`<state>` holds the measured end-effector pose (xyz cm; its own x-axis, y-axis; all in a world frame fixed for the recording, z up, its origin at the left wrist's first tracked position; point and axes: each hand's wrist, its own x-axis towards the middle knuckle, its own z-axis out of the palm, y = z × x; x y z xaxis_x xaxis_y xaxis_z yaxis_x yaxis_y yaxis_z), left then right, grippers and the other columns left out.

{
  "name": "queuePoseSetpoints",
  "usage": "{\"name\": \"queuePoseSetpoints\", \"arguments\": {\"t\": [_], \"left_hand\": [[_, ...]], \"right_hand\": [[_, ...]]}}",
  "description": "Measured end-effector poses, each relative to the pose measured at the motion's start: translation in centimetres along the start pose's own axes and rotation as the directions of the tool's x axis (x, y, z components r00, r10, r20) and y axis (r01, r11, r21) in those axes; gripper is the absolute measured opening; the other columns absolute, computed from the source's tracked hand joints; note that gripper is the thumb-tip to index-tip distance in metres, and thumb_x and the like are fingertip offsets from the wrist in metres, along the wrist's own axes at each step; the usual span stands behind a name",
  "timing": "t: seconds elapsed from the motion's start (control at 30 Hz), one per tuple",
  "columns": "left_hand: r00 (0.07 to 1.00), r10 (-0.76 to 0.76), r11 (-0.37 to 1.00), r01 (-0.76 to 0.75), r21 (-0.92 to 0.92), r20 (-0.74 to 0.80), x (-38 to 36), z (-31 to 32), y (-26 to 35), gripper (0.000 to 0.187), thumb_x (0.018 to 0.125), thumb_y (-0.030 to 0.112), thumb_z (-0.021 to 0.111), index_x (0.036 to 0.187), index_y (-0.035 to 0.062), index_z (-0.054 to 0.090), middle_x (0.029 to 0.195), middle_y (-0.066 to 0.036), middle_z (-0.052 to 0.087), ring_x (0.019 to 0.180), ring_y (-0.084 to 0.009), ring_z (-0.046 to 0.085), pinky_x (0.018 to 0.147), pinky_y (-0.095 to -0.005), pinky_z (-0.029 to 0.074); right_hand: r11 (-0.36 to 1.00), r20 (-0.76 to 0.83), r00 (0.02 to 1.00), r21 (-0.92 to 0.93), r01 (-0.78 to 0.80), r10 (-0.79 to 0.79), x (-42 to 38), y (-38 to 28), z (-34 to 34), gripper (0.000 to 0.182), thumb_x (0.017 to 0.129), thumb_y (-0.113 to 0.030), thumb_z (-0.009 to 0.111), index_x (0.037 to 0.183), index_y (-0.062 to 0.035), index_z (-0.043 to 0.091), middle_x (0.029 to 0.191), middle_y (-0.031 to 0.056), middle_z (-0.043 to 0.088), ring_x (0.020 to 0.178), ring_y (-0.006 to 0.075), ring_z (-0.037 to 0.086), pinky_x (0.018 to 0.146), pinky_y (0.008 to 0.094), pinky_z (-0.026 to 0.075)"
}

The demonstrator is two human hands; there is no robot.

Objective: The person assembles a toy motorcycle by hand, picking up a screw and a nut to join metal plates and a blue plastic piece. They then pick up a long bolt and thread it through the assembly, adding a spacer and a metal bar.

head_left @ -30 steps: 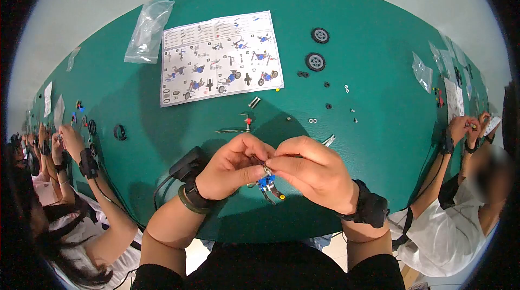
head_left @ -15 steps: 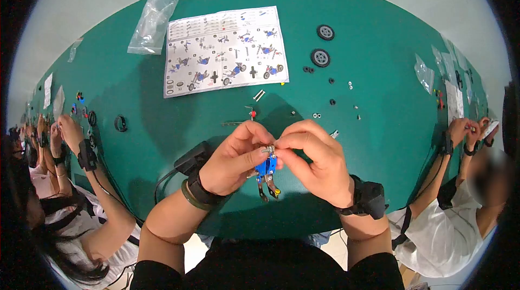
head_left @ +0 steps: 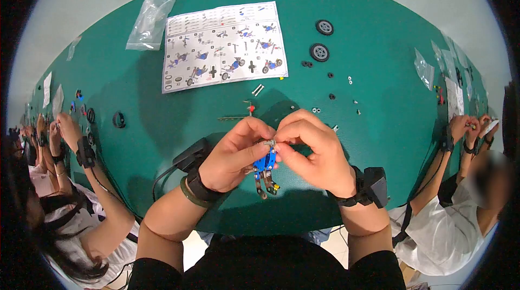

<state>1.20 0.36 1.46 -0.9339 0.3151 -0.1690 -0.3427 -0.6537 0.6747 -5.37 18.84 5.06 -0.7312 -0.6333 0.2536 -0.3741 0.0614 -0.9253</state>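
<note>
My left hand (head_left: 238, 152) is closed around a partly built toy motorcycle (head_left: 265, 161) with blue panels and dark metal strips that hang down. A yellow piece (head_left: 276, 186) shows near its lower end. The fingers cover part of the model. At its top, a small silver bolt (head_left: 269, 142) sticks out sideways between the two hands. My right hand (head_left: 317, 152) is closed in a pinch at the right end of this bolt. Whether a smaller part sits between those fingertips is hidden.
A printed instruction sheet (head_left: 225, 46) and a plastic bag (head_left: 153, 19) lie beyond my hands. Two wheels (head_left: 319, 52), loose screws (head_left: 258, 90), small nuts (head_left: 316, 110) and a metal strip with a red piece (head_left: 250, 108) are on the green table. Other people work at both sides.
The blue model has tilted slightly, its lower end swinging a little left. My right fingertips have shifted at the bolt. The whole view has moved slightly.
</note>
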Motion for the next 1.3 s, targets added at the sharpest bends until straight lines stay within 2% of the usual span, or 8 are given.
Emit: {"name": "queuePoseSetpoints", "arguments": {"t": [0.17,0.43,0.57,0.7,0.9,1.1,1.2,1.3], "left_hand": [[1.000,0.022,1.000,-0.022,-0.014,-0.006,0.2,0.1,0.0,0.018,0.095,0.006,0.057,0.112,0.0058,0.051,0.106,-0.004,0.057,0.096,-0.0122,0.058,0.085,-0.0280,0.048],[0.966,0.256,0.929,-0.240,0.281,-0.022,0.1,0.2,-0.1,0.016,0.090,0.001,0.063,0.104,0.0060,0.059,0.107,-0.005,0.059,0.105,-0.0140,0.055,0.094,-0.0313,0.043],[0.916,0.399,0.785,-0.319,0.531,-0.039,0.5,0.1,-0.5,0.015,0.086,0.002,0.067,0.099,0.0074,0.064,0.111,-0.007,0.060,0.109,-0.0179,0.055,0.098,-0.0350,0.040],[0.846,0.532,0.490,-0.280,0.825,-0.029,0.3,0.4,-0.4,0.014,0.082,0.003,0.070,0.095,0.0074,0.067,0.110,-0.008,0.063,0.105,-0.0219,0.058,0.095,-0.0366,0.042],[0.842,0.537,0.416,-0.222,0.882,-0.041,0.2,0.4,-0.4,0.012,0.085,0.003,0.068,0.097,0.0040,0.066,0.097,-0.006,0.064,0.095,-0.0172,0.059,0.083,-0.0293,0.046],[0.864,0.465,0.546,-0.107,0.831,-0.194,0.3,0.9,-0.1,0.010,0.083,0.007,0.069,0.091,0.0042,0.065,0.089,-0.006,0.066,0.084,-0.0238,0.061,0.077,-0.0339,0.046],[0.852,0.491,0.563,-0.151,0.813,-0.182,0.5,0.5,-0.5,0.009,0.083,0.007,0.069,0.090,0.0032,0.065,0.088,-0.007,0.066,0.082,-0.0240,0.060,0.077,-0.0334,0.045],[0.834,0.534,0.474,-0.160,0.866,-0.138,0.5,0.7,-0.2,0.009,0.082,0.007,0.070,0.089,0.0033,0.064,0.088,-0.007,0.066,0.083,-0.0241,0.061,0.077,-0.0338,0.045]], "right_hand": [[0.958,-0.015,0.984,0.234,-0.167,0.175,-0.2,-0.2,0.5,0.019,0.081,0.006,0.066,0.097,-0.0021,0.058,0.092,0.0093,0.057,0.083,0.0209,0.062,0.069,0.0306,0.050],[0.996,-0.038,0.998,-0.081,0.045,-0.049,0.0,-0.2,0.2,0.019,0.081,0.004,0.067,0.097,-0.0009,0.058,0.094,0.0123,0.058,0.083,0.0255,0.062,0.070,0.0326,0.051],[0.987,-0.036,0.998,-0.154,0.040,-0.046,0.0,-0.3,0.2,0.016,0.082,0.003,0.066,0.095,-0.0004,0.058,0.094,0.0133,0.058,0.081,0.0284,0.061,0.069,0.0345,0.050],[0.974,-0.040,0.997,-0.223,0.050,-0.060,0.0,0.0,0.4,0.015,0.082,0.003,0.065,0.094,-0.0005,0.057,0.093,0.0133,0.057,0.080,0.0288,0.060,0.067,0.0348,0.050],[0.981,-0.062,0.997,-0.191,-0.045,0.034,-0.1,0.3,1.0,0.013,0.082,0.004,0.065,0.092,0.0009,0.058,0.092,0.0127,0.057,0.077,0.0250,0.062,0.067,0.0321,0.051],[0.990,-0.088,0.988,-0.049,-0.131,0.127,-0.1,1.0,1.2,0.011,0.083,0.006,0.064,0.092,0.0017,0.059,0.094,0.0099,0.058,0.080,0.0179,0.062,0.068,0.0274,0.052],[0.987,-0.101,0.982,0.026,-0.156,0.158,-0.2,1.4,1.3,0.011,0.083,0.005,0.064,0.093,0.0018,0.059,0.094,0.0090,0.058,0.080,0.0161,0.062,0.070,0.0264,0.052],[0.986,-0.117,0.979,0.045,-0.161,0.165,-0.1,1.5,1.4,0.011,0.084,0.005,0.064,0.094,0.0017,0.060,0.093,0.0087,0.058,0.080,0.0153,0.061,0.071,0.0261,0.051]]}}
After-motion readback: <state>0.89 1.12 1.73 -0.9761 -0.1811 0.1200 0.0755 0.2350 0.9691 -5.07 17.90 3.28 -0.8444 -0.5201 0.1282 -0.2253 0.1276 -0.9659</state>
